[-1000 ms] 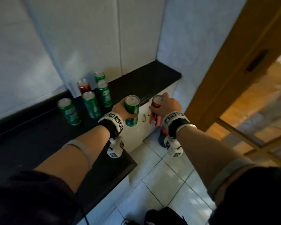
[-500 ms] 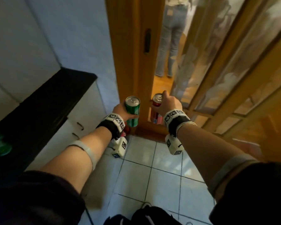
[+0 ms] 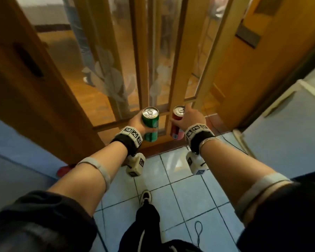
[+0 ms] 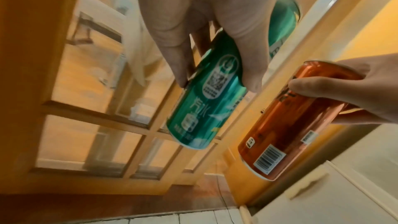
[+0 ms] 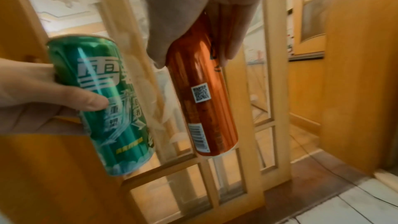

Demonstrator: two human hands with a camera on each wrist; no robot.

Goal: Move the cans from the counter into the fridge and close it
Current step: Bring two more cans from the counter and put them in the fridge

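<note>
My left hand [image 3: 135, 122] grips a green can [image 3: 150, 122] upright at chest height. Beside it, my right hand [image 3: 192, 117] grips a red can [image 3: 176, 124] round its upper half. The two cans are close together but apart. In the left wrist view the green can [image 4: 206, 108] sits between thumb and fingers, with the red can [image 4: 286, 134] to its right. The right wrist view shows the red can [image 5: 200, 100] under my palm and the green can [image 5: 112, 108] on the left. A white fridge-like appliance [image 3: 289, 133], shut, stands at the right edge. The counter is out of view.
Wooden doors with frosted glass panes [image 3: 153, 51] stand straight ahead. Someone's legs [image 3: 80, 33] show behind the glass. Pale floor tiles [image 3: 189, 188] lie below, with my shoe [image 3: 145, 196] and a thin cable [image 3: 198, 228] on them.
The view has swung right, from the counter with several cans to the glazed doors. The counter has left the view and the white appliance has appeared. Both hands still hold their cans.
</note>
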